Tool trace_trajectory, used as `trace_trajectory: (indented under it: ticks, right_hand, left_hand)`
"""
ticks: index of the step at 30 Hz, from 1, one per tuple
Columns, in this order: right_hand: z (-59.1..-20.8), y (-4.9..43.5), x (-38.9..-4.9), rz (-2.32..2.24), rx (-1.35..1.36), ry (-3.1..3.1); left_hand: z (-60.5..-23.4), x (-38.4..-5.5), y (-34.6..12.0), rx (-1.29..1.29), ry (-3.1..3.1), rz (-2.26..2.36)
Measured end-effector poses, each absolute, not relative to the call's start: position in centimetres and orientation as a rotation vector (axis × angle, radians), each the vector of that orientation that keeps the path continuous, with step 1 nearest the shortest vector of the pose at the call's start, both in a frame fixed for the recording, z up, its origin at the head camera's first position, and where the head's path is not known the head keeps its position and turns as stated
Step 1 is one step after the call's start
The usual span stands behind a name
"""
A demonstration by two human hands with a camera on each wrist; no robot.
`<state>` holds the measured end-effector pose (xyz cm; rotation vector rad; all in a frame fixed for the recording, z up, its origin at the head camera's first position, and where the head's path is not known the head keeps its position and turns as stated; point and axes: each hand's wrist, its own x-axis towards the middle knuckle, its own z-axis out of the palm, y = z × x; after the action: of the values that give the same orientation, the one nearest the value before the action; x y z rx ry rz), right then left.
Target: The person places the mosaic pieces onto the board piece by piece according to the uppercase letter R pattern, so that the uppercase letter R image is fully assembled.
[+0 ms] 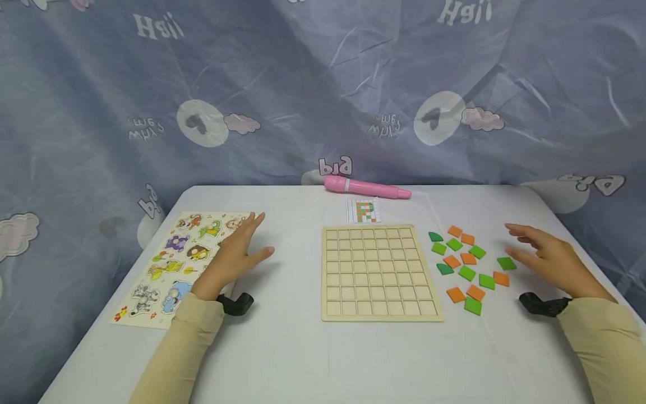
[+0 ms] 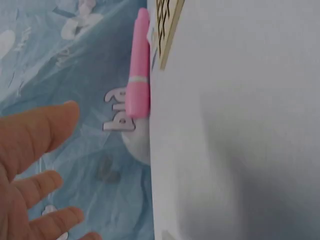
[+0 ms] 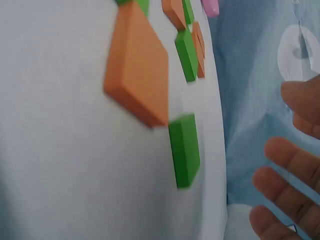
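In the head view my left hand [image 1: 231, 259] hovers over the right side of an animal puzzle board [image 1: 151, 264], fingers extended and thumb apart, holding nothing. At the right, my right hand [image 1: 555, 262] is held with loosely bent fingers beside a green square tile [image 1: 507, 263], also holding nothing. Orange tiles [image 1: 476, 292] and green tiles [image 1: 473, 306] lie scattered left of it, with a few dark green rounded pieces [image 1: 445, 269]. A wooden grid board [image 1: 383, 275] lies between the hands, its cells bare. In the right wrist view an orange tile [image 3: 137, 70] looms close.
Behind the grid board lies a small pattern card [image 1: 364, 211] showing coloured squares. A pink marker-shaped stick [image 1: 368, 187] rests along the far edge of the white table [image 1: 287, 353]. A printed blue-grey cloth [image 1: 303, 84] hangs behind the table.
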<state>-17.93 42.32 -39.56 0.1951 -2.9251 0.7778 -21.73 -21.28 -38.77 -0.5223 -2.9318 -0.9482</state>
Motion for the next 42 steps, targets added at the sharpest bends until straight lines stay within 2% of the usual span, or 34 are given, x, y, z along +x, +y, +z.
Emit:
trace_trajectory:
  ticks: [7, 17, 23, 27, 36, 42]
  right_hand:
    - [-39.9, 40.3, -18.0, 0.852, 0.333, -2.838]
    - [-40.5, 38.6, -17.3, 1.125, 0.467, -2.825]
    - [-40.8, 38.5, -17.0, 1.49, 0.728, -2.742]
    - [-41.0, 38.4, -17.2, 1.563, 0.847, -2.748]
    - [-41.0, 37.2, -17.4, 1.637, 1.055, -2.843]
    - [-41.1, 36.6, -17.0, 1.571, 1.028, -2.891]
  left_hand:
    - [-39.6, -22.9, -18.2, -0.663, -2.807, -1.195]
    - [-41.5, -25.5, -14.4, -0.665, -2.606, -1.564]
    - [-42.1, -26.9, -12.6, -0.623, -2.522, -1.724]
    - [-42.7, -28.0, -12.0, -0.602, -2.478, -1.792]
    - [-44.6, -29.5, -12.3, -0.558, -2.551, -1.596]
    - [-45.2, -29.6, -12.4, -0.584, -2.671, -1.344]
